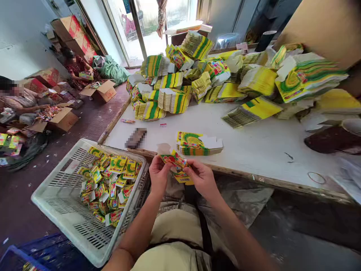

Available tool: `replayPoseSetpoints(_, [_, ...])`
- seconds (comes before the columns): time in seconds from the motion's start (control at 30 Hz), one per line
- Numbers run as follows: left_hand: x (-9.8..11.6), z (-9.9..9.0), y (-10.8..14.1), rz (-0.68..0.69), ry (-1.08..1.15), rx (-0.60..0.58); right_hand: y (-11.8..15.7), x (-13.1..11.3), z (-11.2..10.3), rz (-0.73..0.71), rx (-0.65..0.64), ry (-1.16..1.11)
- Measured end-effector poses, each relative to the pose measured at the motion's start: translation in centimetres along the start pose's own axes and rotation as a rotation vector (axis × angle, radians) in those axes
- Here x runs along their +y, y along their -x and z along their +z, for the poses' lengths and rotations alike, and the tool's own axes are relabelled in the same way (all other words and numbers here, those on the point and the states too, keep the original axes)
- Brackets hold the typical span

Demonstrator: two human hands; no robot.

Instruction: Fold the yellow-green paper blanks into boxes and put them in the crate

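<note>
Just past the table's front edge, both my hands grip one small yellow, green and red printed carton (180,171). My left hand (159,175) pinches its left side, thumb on top. My right hand (202,177) holds the right side between thumb and fingers. White inner card and loose flaps show, so the carton looks partly unfolded. Right behind my hands, a stack of flat cartons (194,145) lies on the white table (254,148). To my left, a white plastic crate (60,188) holds many small cartons (113,184) in a loose heap.
Bundles of flat cartons (173,99) are piled along the table's back. A dark red object (324,141) and a rubber band (316,177) lie at the right. Two people sit on the left among open cardboard boxes (63,119). A blue crate (50,252) stands at lower left.
</note>
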State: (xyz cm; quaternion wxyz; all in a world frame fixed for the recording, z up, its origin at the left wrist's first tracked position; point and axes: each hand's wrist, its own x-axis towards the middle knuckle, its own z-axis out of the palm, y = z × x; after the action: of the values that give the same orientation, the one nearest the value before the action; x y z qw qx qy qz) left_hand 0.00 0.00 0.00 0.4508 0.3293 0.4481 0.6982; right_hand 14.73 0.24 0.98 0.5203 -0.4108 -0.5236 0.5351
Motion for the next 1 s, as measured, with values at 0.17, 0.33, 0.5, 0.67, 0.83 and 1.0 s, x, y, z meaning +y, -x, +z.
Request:
replayPoseSetpoints(0.17, [-0.2,0.2,0.5,-0.129,0.145,0.031,0.1,-0.3,0.6,0.077,-0.031,-0.124])
replayPoseSetpoints(0.33, [-0.2,0.3,0.7,-0.127,0.119,0.048,0.4,0.2,1.3,0.035,-0.042,-0.069])
replayPoseSetpoints(0.5, [0.2,0.5,0.5,-0.099,0.078,0.021,0.5,0.4,1.1,-0.134,0.004,0.171])
replayPoseSetpoints(0.67, [0.2,-0.6,-0.1,-0.043,-0.001,0.003,0.2,0.7,0.1,-0.252,-0.093,0.285])
replayPoseSetpoints(0.83, [2.3,-2.3,-1.1,0.018,-0.160,-0.136,-0.3,0.5,-2.4,-0.446,0.052,0.466])
replayPoseSetpoints(1.0, [6.8,-2.7,-1.4,0.257,-0.634,-0.424,-0.2,-1.4,-4.0,-0.719,0.137,0.898])
